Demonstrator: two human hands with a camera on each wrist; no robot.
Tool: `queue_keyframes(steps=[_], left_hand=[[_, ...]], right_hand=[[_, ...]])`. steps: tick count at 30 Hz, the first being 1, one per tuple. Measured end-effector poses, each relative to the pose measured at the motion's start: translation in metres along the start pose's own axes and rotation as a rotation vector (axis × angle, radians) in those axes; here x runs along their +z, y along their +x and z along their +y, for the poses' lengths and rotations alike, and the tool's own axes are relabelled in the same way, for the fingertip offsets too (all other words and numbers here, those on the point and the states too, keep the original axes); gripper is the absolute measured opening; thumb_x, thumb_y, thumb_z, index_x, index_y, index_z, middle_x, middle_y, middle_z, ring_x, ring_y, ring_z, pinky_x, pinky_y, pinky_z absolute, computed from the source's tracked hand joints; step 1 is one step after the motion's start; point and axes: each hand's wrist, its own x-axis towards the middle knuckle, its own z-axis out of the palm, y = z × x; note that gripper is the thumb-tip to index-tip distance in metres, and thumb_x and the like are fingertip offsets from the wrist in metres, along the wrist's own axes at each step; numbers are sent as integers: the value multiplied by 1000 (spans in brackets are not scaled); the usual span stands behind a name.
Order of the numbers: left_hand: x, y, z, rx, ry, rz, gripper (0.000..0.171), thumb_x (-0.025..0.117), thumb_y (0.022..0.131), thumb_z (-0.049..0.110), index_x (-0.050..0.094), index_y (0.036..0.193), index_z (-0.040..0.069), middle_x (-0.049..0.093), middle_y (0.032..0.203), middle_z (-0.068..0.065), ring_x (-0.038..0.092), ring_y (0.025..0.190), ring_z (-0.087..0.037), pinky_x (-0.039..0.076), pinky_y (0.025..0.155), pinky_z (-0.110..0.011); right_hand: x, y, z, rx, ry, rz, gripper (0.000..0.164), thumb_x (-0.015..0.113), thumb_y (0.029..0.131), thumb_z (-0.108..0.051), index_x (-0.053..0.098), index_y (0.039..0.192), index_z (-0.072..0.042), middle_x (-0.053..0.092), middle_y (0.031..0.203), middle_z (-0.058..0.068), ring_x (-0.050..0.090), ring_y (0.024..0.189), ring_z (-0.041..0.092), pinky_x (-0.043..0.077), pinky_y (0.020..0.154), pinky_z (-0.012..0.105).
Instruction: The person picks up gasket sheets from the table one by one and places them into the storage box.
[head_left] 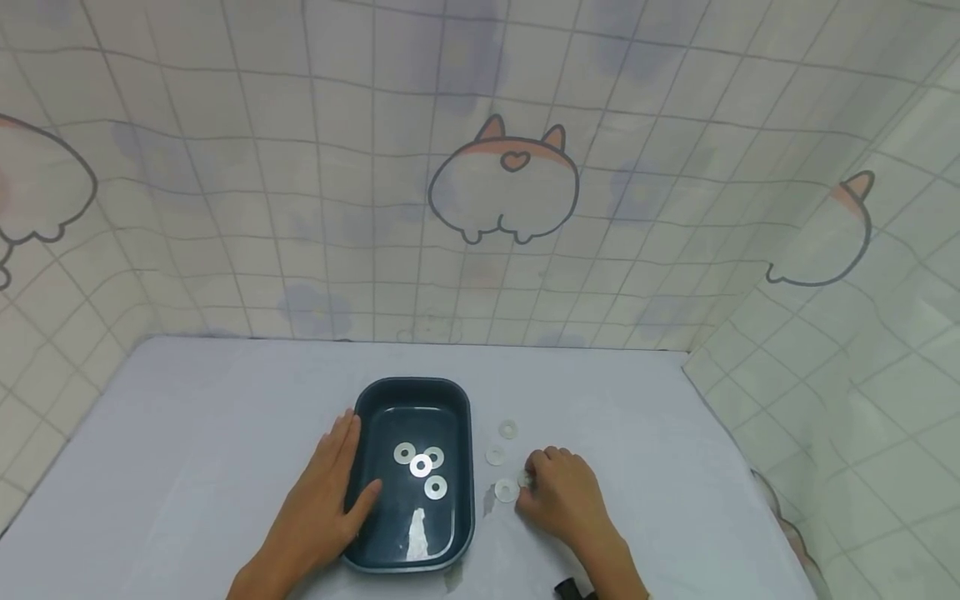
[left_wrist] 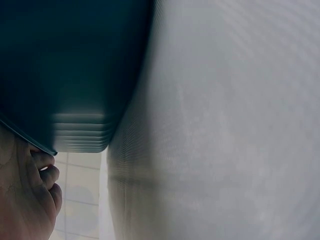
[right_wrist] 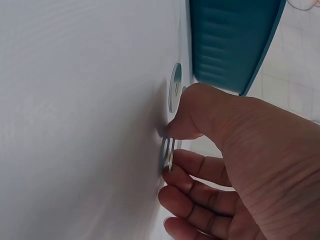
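A dark teal tray (head_left: 408,533) lies on the white table with several flat metal washers (head_left: 436,487) in it. My left hand (head_left: 318,496) rests along its left side, fingers straight against the outside and thumb over the rim. To the right of the tray, my right hand (head_left: 564,496) pinches a washer (right_wrist: 171,152) by its edges between thumb and fingertips, close over the table surface. Right beside that hand lies another washer (head_left: 506,490). Farther back are two more, a nearer washer (head_left: 496,455) and a farther washer (head_left: 507,429).
A black object (head_left: 567,588) shows at the bottom edge near my right wrist. The white tabletop (head_left: 225,417) meets a tile-patterned wall covering (head_left: 345,275) at the back, and the same covering rises on both sides.
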Motion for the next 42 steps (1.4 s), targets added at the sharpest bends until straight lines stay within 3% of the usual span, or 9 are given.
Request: queue_keyframes(steps=[6, 9, 13, 15, 23, 25, 30, 34, 42], left_hand=[[0, -2, -1, -7, 1, 4, 91, 63, 102, 45, 15, 171, 10, 17, 180, -11, 24, 165, -36, 4, 135, -32], [0, -1, -1, -3, 3, 6, 91, 63, 102, 46, 15, 171, 10, 18, 179, -11, 24, 165, -36, -2, 135, -25], [-1, -1, -1, 4, 4, 7, 91, 62, 102, 46, 15, 171, 10, 19, 179, -13, 25, 165, -37, -15, 124, -8], [-1, -2, -1, 1, 5, 10, 91, 63, 102, 46, 15, 171, 10, 19, 179, -13, 25, 164, -37, -15, 122, -7], [-1, -2, 0, 12, 2, 18, 90, 62, 102, 45, 16, 171, 9, 17, 180, -10, 26, 164, -37, -6, 132, -17], [0, -2, -1, 14, 8, 21, 90, 62, 102, 45, 16, 171, 9, 17, 180, -11, 26, 164, -37, 1, 136, -24], [1, 0, -3, 23, 25, 27, 91, 62, 102, 46, 15, 171, 9, 19, 179, -13, 26, 164, -37, -3, 134, -20], [0, 1, -3, 25, 18, 23, 92, 63, 102, 46, 15, 171, 9, 20, 178, -15, 25, 164, -37, -14, 126, -9], [0, 0, -1, 16, 20, 14, 92, 63, 102, 45, 15, 171, 8, 20, 179, -14, 25, 164, -37, 0, 136, -25]], right_hand=[[-1, 0, 1, 1, 22, -16, 22, 87, 72, -19, 75, 90, -13, 67, 80, -6, 54, 73, 8, 52, 69, 28], [-2, 1, 1, 15, 30, -23, 24, 87, 72, -21, 76, 92, -13, 67, 80, -6, 55, 74, 8, 53, 70, 28], [-2, 2, 1, 43, 44, -48, 26, 87, 73, -23, 76, 94, -13, 68, 81, -6, 55, 74, 8, 54, 70, 28], [-2, 2, 1, 46, 55, -64, 26, 87, 73, -24, 76, 94, -13, 69, 82, -6, 55, 75, 7, 54, 70, 28], [-4, 7, 4, 18, 78, -66, 24, 87, 75, -23, 77, 95, -15, 70, 84, -8, 60, 78, 7, 57, 73, 28], [-5, 8, 4, 4, 96, -61, 24, 86, 76, -24, 77, 96, -16, 71, 86, -8, 61, 80, 7, 58, 75, 28], [-11, 14, 1, -33, 132, -42, 22, 85, 79, -25, 77, 98, -17, 71, 88, -9, 61, 83, 7, 58, 77, 28], [-16, 17, -1, -57, 138, -29, 24, 86, 81, -26, 77, 101, -17, 71, 90, -8, 60, 84, 8, 58, 79, 29], [-23, 22, 1, -113, 131, 2, 25, 86, 81, -23, 76, 102, -16, 73, 92, -5, 60, 84, 9, 58, 80, 30]])
